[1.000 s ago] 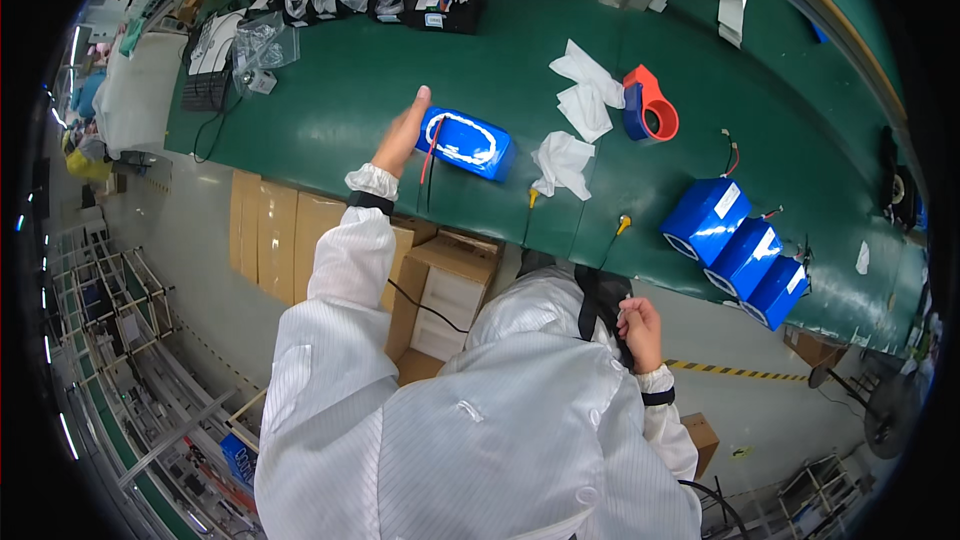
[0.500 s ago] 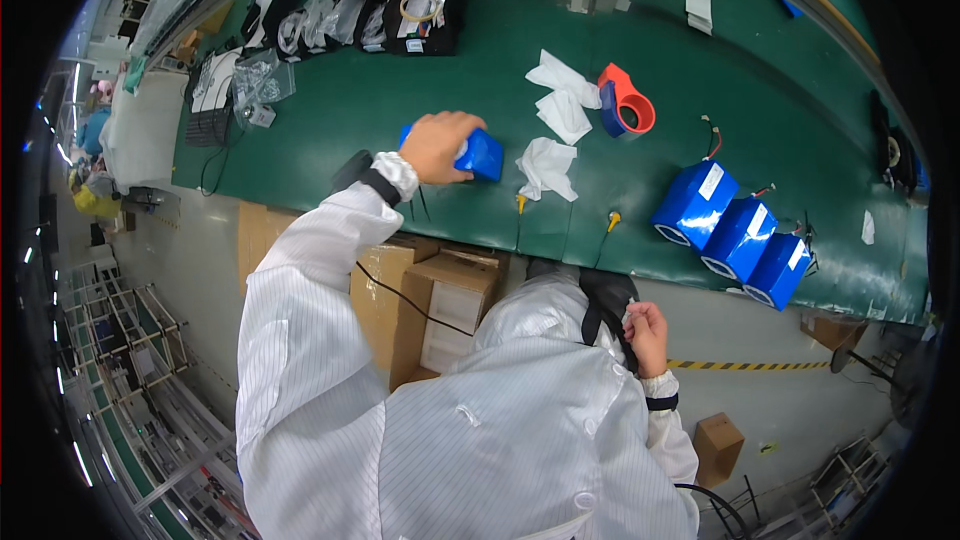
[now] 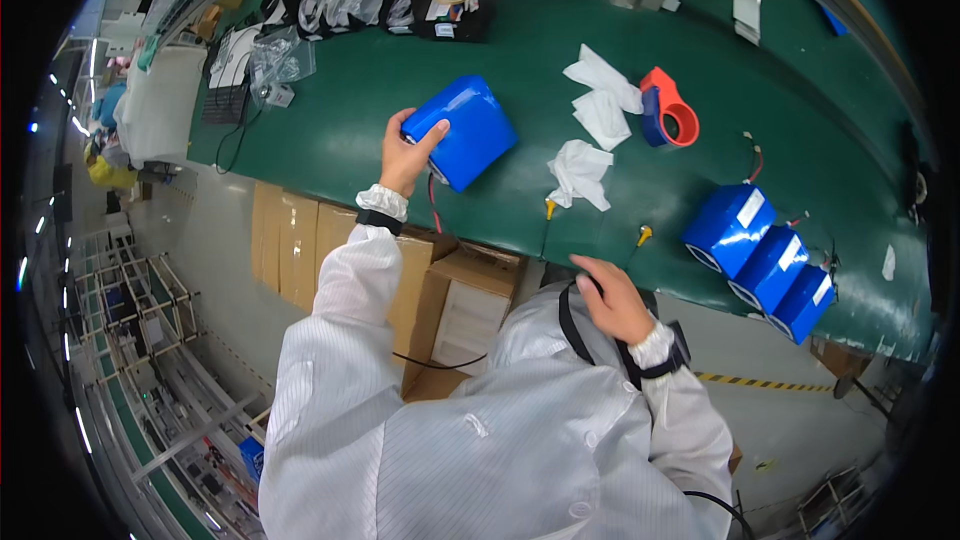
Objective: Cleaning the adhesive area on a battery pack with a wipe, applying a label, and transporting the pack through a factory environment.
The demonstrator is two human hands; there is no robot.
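My left hand (image 3: 404, 156) grips the near left side of a blue shrink-wrapped battery pack (image 3: 470, 130), thumb across its face. The pack is tilted over the green table, and a red lead hangs below it. Close to the table's front edge, my right hand (image 3: 612, 305) has its fingers stretched out to the left, with nothing seen in them. Two yellow-tipped cords, one with a yellow clip (image 3: 644, 234), lie between the hands. Crumpled white wipes (image 3: 581, 174) rest to the right of the held pack.
An orange and blue tape dispenser (image 3: 682, 130) sits past the wipes. Farther right stand three more blue battery packs (image 3: 732, 225) with leads. Black bins (image 3: 455, 28) of bagged parts line the far left of the green table (image 3: 370, 80). Cardboard boxes (image 3: 298, 250) are below the front edge.
The battery pack in my left hand has been turned, so its broad blue face now shows. My right hand has moved up from my lap to the table edge, its fingers now extended.
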